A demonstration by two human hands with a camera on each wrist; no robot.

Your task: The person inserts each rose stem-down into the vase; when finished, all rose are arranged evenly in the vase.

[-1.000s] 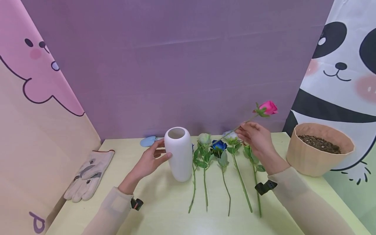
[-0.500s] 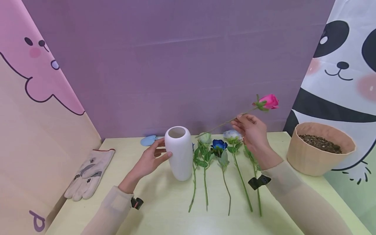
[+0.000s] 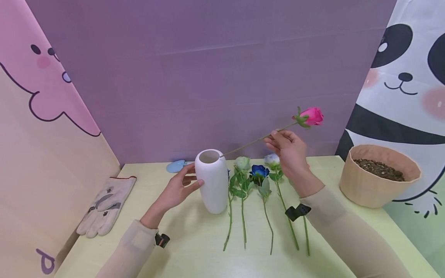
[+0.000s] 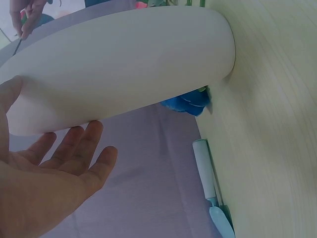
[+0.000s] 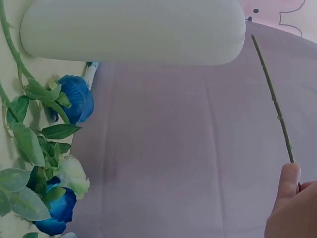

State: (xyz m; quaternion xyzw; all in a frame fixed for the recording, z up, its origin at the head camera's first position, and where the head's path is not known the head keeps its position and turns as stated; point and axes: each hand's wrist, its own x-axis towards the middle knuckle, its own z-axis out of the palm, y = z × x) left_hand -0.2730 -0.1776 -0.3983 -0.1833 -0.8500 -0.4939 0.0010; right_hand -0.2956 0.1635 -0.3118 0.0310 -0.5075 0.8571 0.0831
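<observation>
A white vase [image 3: 213, 185] stands upright on the table. My left hand [image 3: 179, 188] holds its left side near the top, thumb in front and fingertips touching behind, as the left wrist view also shows. My right hand [image 3: 287, 152] pinches the stem of a pink rose [image 3: 312, 116] between thumb and fingers. The rose slants, bloom up to the right, and the stem's lower end is at the right of the vase's rim in the head view. In the right wrist view the bare stem [image 5: 277, 111] points toward the vase's mouth, which is hidden there.
Several artificial flowers lie right of the vase, among them a blue rose [image 3: 259, 172] and a pale green rose [image 3: 242, 163]. A pot of soil [image 3: 373, 189] stands at right. Gloves [image 3: 106, 206] lie at left; a blue trowel [image 3: 175, 166] lies behind my left hand.
My right hand has moved left and slightly up with the pink rose, bringing the stem's end from above the lying flowers to the vase's rim. The left hand and vase have stayed put.
</observation>
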